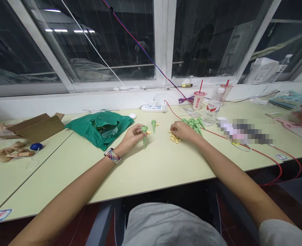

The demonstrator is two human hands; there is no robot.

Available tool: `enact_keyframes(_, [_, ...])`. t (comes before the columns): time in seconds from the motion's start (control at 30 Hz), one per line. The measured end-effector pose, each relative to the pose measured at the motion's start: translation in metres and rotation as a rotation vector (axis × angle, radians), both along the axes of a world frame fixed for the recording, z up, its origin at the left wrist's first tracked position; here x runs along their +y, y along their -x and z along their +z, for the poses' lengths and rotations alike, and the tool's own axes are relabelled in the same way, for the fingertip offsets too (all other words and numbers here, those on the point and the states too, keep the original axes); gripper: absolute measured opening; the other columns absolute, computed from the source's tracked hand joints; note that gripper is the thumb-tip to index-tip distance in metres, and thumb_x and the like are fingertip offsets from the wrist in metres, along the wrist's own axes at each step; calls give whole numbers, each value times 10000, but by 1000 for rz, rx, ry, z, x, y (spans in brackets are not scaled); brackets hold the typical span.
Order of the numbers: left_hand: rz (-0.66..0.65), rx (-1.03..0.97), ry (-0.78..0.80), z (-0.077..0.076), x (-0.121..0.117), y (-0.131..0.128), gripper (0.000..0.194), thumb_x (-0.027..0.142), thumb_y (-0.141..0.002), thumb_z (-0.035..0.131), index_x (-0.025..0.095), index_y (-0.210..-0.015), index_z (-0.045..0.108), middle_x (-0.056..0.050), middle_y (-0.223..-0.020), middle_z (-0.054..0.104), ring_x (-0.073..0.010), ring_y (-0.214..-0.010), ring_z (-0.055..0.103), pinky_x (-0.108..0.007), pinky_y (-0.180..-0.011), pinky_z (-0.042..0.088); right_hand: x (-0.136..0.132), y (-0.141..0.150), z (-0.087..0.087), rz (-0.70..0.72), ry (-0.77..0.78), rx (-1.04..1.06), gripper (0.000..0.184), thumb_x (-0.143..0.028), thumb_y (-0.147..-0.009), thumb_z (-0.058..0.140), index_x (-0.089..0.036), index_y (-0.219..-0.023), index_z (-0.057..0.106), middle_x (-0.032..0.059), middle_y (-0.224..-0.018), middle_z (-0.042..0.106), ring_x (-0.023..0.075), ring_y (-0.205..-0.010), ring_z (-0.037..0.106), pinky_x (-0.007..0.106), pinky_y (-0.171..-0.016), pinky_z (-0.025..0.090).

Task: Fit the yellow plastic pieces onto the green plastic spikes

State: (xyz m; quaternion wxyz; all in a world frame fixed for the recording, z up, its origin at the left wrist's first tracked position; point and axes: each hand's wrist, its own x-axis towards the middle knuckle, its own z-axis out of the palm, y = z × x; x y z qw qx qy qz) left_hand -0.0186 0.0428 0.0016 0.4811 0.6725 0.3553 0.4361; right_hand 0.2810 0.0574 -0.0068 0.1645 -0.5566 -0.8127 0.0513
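Green spike (144,139) clamped in my left hand (129,139), my right hand (183,131), grip unclear, should pinch lightly at yellow pieces (175,139) right of it

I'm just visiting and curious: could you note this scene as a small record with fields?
Left hand: holds a green spike with a yellow side piece
Right hand: at the small yellow pieces
Between hands: another green spike
Beside right hand: cluster of green spikes
Left of hands: torn green bag
Farther back: power strip, bottle, two cups
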Motion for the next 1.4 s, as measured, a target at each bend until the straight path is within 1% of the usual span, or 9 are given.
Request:
enact_keyframes(0.13, [14, 13, -13, -1, 0, -1, 413, 401, -727, 890, 198, -1000, 656, -24, -910, 693, -206, -906, 697, -307, -814, 531, -1, 2, 0, 5, -9, 19, 205, -172, -945, 632, -177, -1050, 808, 108, -1041, 742, 215, -928, 660, 286, -741, 429])
enact_keyframes(0.37, [-3, -5, 2, -3, -1, -3, 451, 388, -695, 926, 197, -1001, 654, -3, -889, 674, -183, -876, 682, -302, -820, 526, 7, 1, -8, 57, -77, 25, 130, -164, -928, 653, -167, -967, 776, 108, -1014, 733, 234, -998, 657, 297, -798, 444])
enact_keyframes(0.5, [6, -7, 4, -3, -3, -3, 432, 378, -718, 915, 193, -1010, 656, -2, -893, 673, -170, -872, 671, -285, -808, 509, 0, 13, -9, 168, -128, 295, 130, -129, -904, 635, -181, -986, 721, 57, -973, 741, 193, -910, 674, 284, -789, 478])
enact_keyframes(0.6, [10, 0, 6, -2, -3, -4, 438, 398, -720, 911, 194, -1009, 653, -10, -903, 691, -174, -860, 671, -292, -808, 512, -12, 31, -8, 330, -163, 527, 75, -171, -920, 641, -201, -959, 697, 33, -961, 730, 161, -815, 678, 276, -769, 516])
enact_keyframes(0.67, [12, 8, -9, -3, -4, -5, 450, 409, -708, 916, 197, -1008, 655, -15, -914, 697, -181, -865, 672, -298, -807, 517, -21, 43, -9, 387, -219, 584, 63, -213, -946, 639, -215, -968, 698, 37, -974, 720, 157, -801, 678, 276, -753, 527])
enact_keyframes(0.93, [-5, 27, -23, -7, -3, -7, 460, 408, -715, 918, 192, -1029, 661, -15, -903, 694, -177, -844, 660, -299, -804, 528, -37, 65, -13, 423, -313, 608, 86, -268, -1004, 625, -222, -1000, 697, 43, -981, 712, 154, -786, 670, 285, -735, 526])
enact_keyframes(1.13, [-53, 21, -12, -11, -6, -8, 443, 426, -770, 886, 190, -1050, 638, -9, -890, 686, -177, -851, 670, -294, -796, 522, -38, 73, -20, 430, -301, 750, 155, -348, -1005, 668, -215, -925, 660, 17, -840, 689, 153, -735, 645, 283, -690, 531])
enact_keyframes(1.3, [-56, -3, 3, -13, -5, -9, 427, 404, -782, 882, 186, -1061, 644, -24, -928, 701, -180, -879, 672, -312, -835, 527, -39, 73, -20, 462, -344, 722, 140, -332, -1030, 613, -225, -957, 666, 47, -937, 708, 168, -791, 657, 312, -733, 545])
enact_keyframes(1.4, [-55, -14, 12, -13, -4, -8, 426, 390, -781, 886, 184, -1061, 640, -22, -925, 702, -173, -875, 670, -312, -846, 527, -39, 72, -20, 442, -322, 720, 131, -323, -1030, 617, -222, -977, 681, 40, -922, 721, 162, -777, 659, 298, -711, 532])
